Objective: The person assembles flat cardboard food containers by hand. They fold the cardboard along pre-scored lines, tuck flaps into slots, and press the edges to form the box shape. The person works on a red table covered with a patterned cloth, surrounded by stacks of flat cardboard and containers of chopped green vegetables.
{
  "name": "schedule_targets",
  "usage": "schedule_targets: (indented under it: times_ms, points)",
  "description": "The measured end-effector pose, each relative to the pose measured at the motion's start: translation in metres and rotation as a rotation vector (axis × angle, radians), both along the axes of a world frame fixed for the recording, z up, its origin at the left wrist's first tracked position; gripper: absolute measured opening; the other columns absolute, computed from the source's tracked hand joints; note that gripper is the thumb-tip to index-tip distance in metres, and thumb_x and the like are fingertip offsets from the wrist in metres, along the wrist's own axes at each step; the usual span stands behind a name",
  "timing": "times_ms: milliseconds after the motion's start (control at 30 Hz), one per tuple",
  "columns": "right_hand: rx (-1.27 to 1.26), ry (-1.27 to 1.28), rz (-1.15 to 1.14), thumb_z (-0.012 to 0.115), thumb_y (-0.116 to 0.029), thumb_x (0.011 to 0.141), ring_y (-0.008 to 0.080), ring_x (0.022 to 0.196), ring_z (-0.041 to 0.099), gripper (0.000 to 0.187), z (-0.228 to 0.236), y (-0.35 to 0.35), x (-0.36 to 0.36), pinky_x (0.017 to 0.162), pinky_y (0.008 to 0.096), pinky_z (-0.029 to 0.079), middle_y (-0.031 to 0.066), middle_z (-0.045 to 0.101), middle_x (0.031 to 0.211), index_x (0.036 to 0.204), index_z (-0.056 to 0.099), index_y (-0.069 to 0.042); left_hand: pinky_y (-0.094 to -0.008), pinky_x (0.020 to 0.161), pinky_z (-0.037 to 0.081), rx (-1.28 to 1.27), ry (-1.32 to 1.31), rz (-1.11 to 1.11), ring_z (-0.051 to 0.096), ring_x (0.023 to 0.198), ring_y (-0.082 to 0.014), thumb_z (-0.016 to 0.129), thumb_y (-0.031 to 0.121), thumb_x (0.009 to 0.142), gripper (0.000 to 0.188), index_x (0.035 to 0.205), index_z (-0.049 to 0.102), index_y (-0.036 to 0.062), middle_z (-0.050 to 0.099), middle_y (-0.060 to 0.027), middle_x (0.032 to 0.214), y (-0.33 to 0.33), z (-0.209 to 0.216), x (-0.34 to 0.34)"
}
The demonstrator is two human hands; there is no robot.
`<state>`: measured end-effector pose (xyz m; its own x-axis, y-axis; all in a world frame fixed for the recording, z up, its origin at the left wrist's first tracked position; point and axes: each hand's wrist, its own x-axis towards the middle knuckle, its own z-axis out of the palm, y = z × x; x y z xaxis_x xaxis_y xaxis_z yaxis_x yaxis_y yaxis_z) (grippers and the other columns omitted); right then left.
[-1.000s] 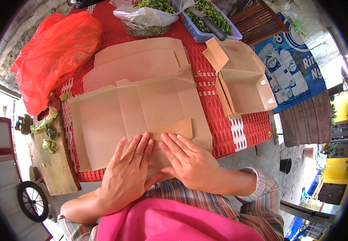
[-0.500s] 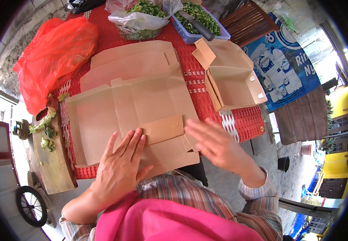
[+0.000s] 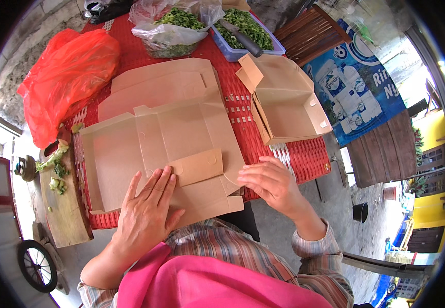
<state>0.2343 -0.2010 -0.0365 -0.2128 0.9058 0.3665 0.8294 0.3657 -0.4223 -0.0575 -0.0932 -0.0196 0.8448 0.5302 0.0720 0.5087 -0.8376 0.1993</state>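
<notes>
A partly folded brown cardboard box blank (image 3: 181,123) lies on the red woven table in front of me. Flat on its near part rests my left hand (image 3: 150,200), fingers stretched out, fingertips beside a folded-in flap (image 3: 199,167) with round cut marks. At the blank's right edge, my right hand (image 3: 271,185) has its fingers bent and pressed together round a corner flap (image 3: 233,184); the thumb is mostly hidden. More flat cardboard (image 3: 161,82) lies beyond the blank. To the right stands a folded cardboard box (image 3: 292,115) with its lid up.
A red plastic bag (image 3: 71,82) lies at the left, above a wooden board (image 3: 63,215) with vegetable scraps. At the back are a clear bag of chopped greens (image 3: 173,38) and a blue tub (image 3: 233,51) of greens, with a knife (image 3: 248,43) across it.
My right hand has come down onto the blank's right edge, its fingers now bent at the corner flap. My left hand stays flat on the cardboard. The whole view has shifted slightly.
</notes>
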Motion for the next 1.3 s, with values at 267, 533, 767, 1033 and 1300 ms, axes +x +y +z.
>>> schedule_targets:
  times_ms: [267,533,767,1033,1300]
  points:
    - [-0.018,0.447,-0.456,0.070,-0.003,0.084,0.0218,0.080,0.062,0.040,-0.010,0.022,-0.033,0.077,0.0357,0.050,0.0076,0.061,0.097,0.122,0.058,-0.010,-0.0505,0.117,0.023,-0.034,0.021,0.011,0.045,0.136,-0.0274,0.066,0.031,0.086,0.064,0.138,0.048,-0.0022,0.045,-0.0166,0.148,0.001,0.002,0.002]
    - [0.016,-0.058,-0.119,0.065,0.001,0.076,0.0245,0.101,0.060,0.029,-0.012,0.022,-0.023,0.093,0.0407,0.045,0.0068,0.061,0.103,0.104,0.067,-0.002,-0.0490,0.117,0.023,-0.053,0.062,0.010,0.044,0.137,-0.0266,0.062,0.034,0.089,0.064,0.140,0.047,-0.0027,0.043,-0.0156,0.149,0.002,0.006,0.001]
    - [-0.066,-0.090,-0.108,0.059,0.005,0.079,0.0244,0.109,0.062,0.038,-0.011,0.008,-0.022,0.104,0.0463,0.042,0.0093,0.065,0.116,0.115,0.068,-0.002,-0.0490,0.115,0.028,-0.049,0.063,0.001,0.044,0.137,-0.0266,0.063,0.035,0.089,0.064,0.139,0.048,-0.0016,0.043,-0.0151,0.150,0.002,0.005,0.001]
    - [-0.053,0.242,-0.302,0.059,-0.005,0.090,0.0266,0.105,0.061,0.038,-0.023,-0.007,-0.012,0.098,0.0420,0.045,0.0134,0.063,0.116,0.128,0.058,-0.002,-0.0496,0.112,0.033,-0.025,-0.023,0.004,0.045,0.136,-0.0288,0.069,0.028,0.084,0.065,0.138,0.049,-0.0006,0.045,-0.0157,0.148,0.001,0.001,0.000]
    - [0.000,0.481,-0.421,0.066,-0.006,0.091,0.0209,0.091,0.061,0.038,-0.014,0.013,-0.044,0.082,0.0313,0.049,0.0096,0.062,0.099,0.128,0.057,-0.001,-0.0473,0.113,0.033,0.003,-0.178,0.133,0.039,0.139,-0.0328,0.075,0.014,0.077,0.075,0.145,0.043,0.0085,0.034,-0.0141,0.155,0.000,0.029,-0.028]
